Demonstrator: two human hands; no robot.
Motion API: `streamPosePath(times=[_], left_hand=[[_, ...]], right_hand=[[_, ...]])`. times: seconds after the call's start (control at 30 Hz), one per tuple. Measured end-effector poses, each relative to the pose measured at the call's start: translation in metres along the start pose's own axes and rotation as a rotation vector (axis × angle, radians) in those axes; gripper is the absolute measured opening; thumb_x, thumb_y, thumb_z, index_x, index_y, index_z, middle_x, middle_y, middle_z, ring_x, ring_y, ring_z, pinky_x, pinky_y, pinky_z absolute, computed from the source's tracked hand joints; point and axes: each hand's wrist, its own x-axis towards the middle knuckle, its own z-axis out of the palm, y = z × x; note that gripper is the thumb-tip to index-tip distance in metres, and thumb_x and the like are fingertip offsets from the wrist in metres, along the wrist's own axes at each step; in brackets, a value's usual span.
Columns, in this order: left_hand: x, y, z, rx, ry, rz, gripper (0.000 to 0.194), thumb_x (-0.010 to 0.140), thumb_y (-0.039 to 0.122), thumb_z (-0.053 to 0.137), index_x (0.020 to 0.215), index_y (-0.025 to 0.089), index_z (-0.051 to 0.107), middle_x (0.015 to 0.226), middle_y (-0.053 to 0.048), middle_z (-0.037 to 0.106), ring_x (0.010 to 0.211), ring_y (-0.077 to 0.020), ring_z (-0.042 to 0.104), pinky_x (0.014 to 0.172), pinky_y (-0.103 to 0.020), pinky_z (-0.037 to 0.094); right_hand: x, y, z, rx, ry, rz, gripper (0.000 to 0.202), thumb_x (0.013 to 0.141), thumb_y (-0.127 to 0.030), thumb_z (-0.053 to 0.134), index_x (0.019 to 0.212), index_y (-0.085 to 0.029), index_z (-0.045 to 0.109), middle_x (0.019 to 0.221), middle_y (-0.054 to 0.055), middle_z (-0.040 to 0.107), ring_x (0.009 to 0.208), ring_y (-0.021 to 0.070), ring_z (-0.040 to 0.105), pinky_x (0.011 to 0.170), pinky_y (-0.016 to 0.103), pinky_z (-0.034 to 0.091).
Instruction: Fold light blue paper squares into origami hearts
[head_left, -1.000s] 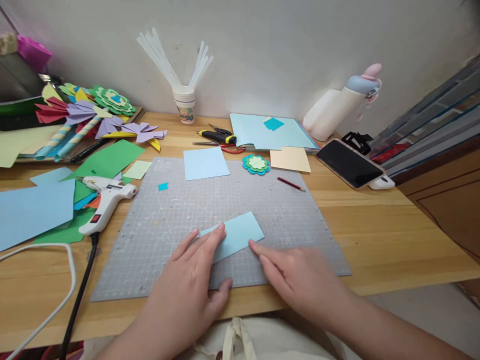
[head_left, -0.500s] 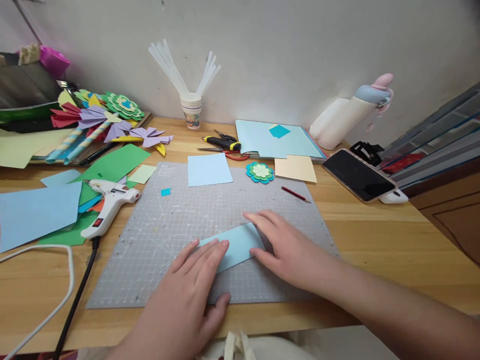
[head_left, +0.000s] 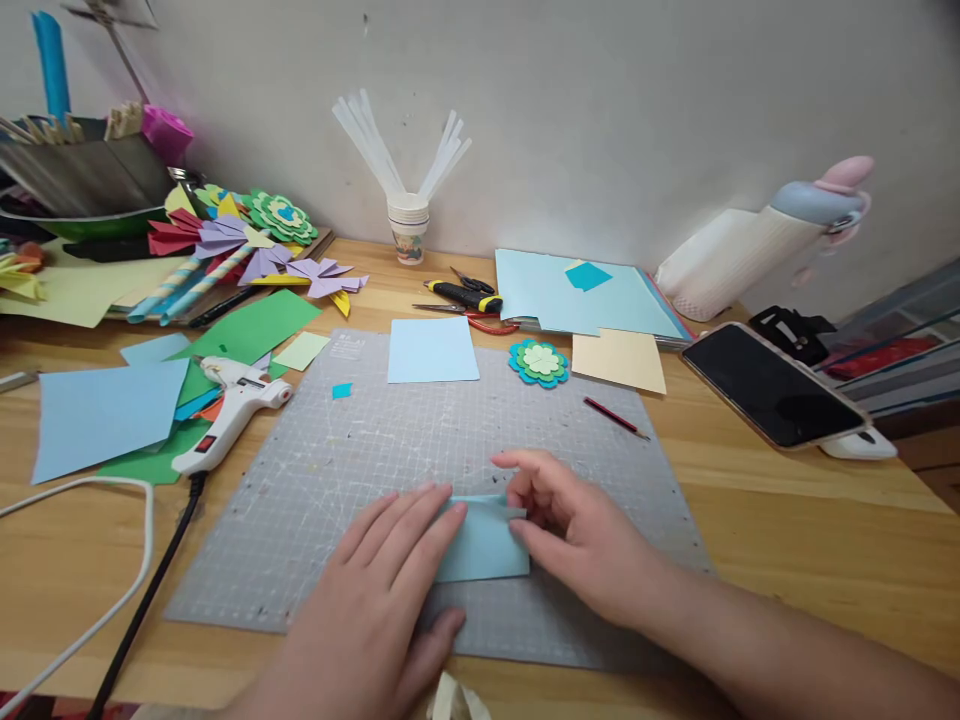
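Observation:
A folded piece of light blue paper [head_left: 484,548] lies near the front of the grey cutting mat [head_left: 360,440]. My left hand [head_left: 397,560] rests flat over its left end, fingers stretched out and thumb apart on the mat. At the paper's right end, my right hand [head_left: 562,515] pinches the upper layer between thumb and curled fingers, lifting that edge slightly. Beyond the hands are a light blue square sheet [head_left: 433,350], a layered paper flower [head_left: 538,363] in blue and green, a pencil [head_left: 615,418] and a small blue scrap [head_left: 341,391].
At left, a white glue gun [head_left: 232,410] with a black cord lies on coloured paper. Pliers [head_left: 465,295], scissors [head_left: 491,325] and a stack of paper [head_left: 547,300] sit at the back. A phone [head_left: 776,385] and a bottle [head_left: 780,240] stand at right.
The paper has turned to lie nearly level with the mat's front edge. My right fingers have curled in and now lift its right end; my left hand stays flat on it.

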Motion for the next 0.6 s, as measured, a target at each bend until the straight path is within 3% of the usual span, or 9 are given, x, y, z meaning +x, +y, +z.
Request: streamPosePath(times=[0.1, 0.17, 0.23, 0.3, 0.37, 0.43, 0.5, 0.6], left_hand=[[0.014, 0.002, -0.004, -0.019, 0.107, -0.087, 0.05, 0.086, 0.021, 0.056, 0.134, 0.015, 0.042, 0.124, -0.01, 0.062, 0.112, -0.0268, 0.055, 0.094, -0.043, 0.038], [0.024, 0.001, -0.012, -0.06, 0.167, -0.085, 0.023, 0.091, 0.015, 0.048, 0.111, 0.021, 0.056, 0.099, -0.003, 0.069, 0.091, -0.022, 0.059, 0.082, -0.038, 0.038], [0.031, 0.0, -0.021, -0.087, 0.203, 0.016, 0.024, 0.094, 0.012, 0.039, 0.092, 0.023, 0.06, 0.083, 0.0, 0.068, 0.082, -0.0193, 0.059, 0.079, -0.036, 0.036], [0.035, -0.004, -0.029, -0.079, 0.234, 0.107, 0.028, 0.095, 0.013, 0.035, 0.088, 0.022, 0.06, 0.084, 0.0, 0.068, 0.086, -0.0186, 0.059, 0.082, -0.036, 0.034], [0.034, -0.009, -0.033, -0.063, 0.256, 0.132, 0.024, 0.096, 0.014, 0.038, 0.091, 0.023, 0.06, 0.088, -0.001, 0.069, 0.09, -0.0186, 0.059, 0.086, -0.037, 0.033], [0.032, -0.016, -0.033, -0.061, 0.278, 0.127, 0.022, 0.095, 0.012, 0.04, 0.094, 0.024, 0.058, 0.089, 0.0, 0.07, 0.09, -0.0188, 0.059, 0.086, -0.038, 0.033], [0.029, -0.022, -0.029, -0.029, 0.291, 0.147, 0.023, 0.093, 0.01, 0.041, 0.094, 0.025, 0.058, 0.09, 0.0, 0.07, 0.092, -0.0193, 0.059, 0.087, -0.039, 0.033], [0.028, -0.026, -0.02, 0.117, 0.237, 0.181, 0.027, 0.091, 0.004, 0.039, 0.088, 0.023, 0.058, 0.098, -0.001, 0.071, 0.1, -0.0203, 0.06, 0.092, -0.039, 0.033]], right_hand=[[-0.011, -0.002, -0.001, -0.371, 0.061, -0.433, 0.049, 0.086, -0.003, 0.044, 0.129, -0.027, 0.043, 0.094, 0.003, 0.061, 0.081, 0.0165, 0.057, 0.073, 0.032, 0.048], [-0.018, -0.007, -0.004, -0.53, 0.039, -0.621, 0.045, 0.088, -0.005, 0.044, 0.127, -0.027, 0.045, 0.09, 0.003, 0.064, 0.078, 0.0179, 0.057, 0.07, 0.033, 0.046], [-0.02, -0.011, -0.009, -0.604, -0.065, -0.686, 0.036, 0.091, -0.011, 0.046, 0.121, -0.029, 0.052, 0.087, 0.002, 0.067, 0.078, 0.0183, 0.06, 0.071, 0.034, 0.046], [-0.017, -0.013, -0.015, -0.656, -0.158, -0.764, 0.029, 0.093, -0.02, 0.05, 0.12, -0.03, 0.054, 0.104, 0.003, 0.07, 0.092, 0.0188, 0.063, 0.084, 0.037, 0.047], [-0.011, -0.011, -0.021, -0.69, -0.104, -0.803, 0.032, 0.093, -0.031, 0.053, 0.124, -0.025, 0.051, 0.12, 0.007, 0.067, 0.114, 0.0203, 0.058, 0.102, 0.043, 0.039], [-0.004, -0.008, -0.028, -0.759, -0.032, -0.791, 0.036, 0.093, -0.022, 0.051, 0.129, -0.023, 0.049, 0.124, 0.008, 0.066, 0.12, 0.0196, 0.056, 0.109, 0.046, 0.033], [0.0, -0.005, -0.034, -0.813, 0.041, -0.804, 0.032, 0.091, -0.014, 0.052, 0.121, -0.024, 0.056, 0.117, 0.006, 0.07, 0.117, 0.0199, 0.059, 0.108, 0.047, 0.034], [0.0, -0.004, -0.035, -0.897, 0.019, -0.862, 0.022, 0.089, -0.009, 0.053, 0.102, -0.023, 0.064, 0.11, 0.004, 0.072, 0.116, 0.0207, 0.059, 0.106, 0.047, 0.039]])
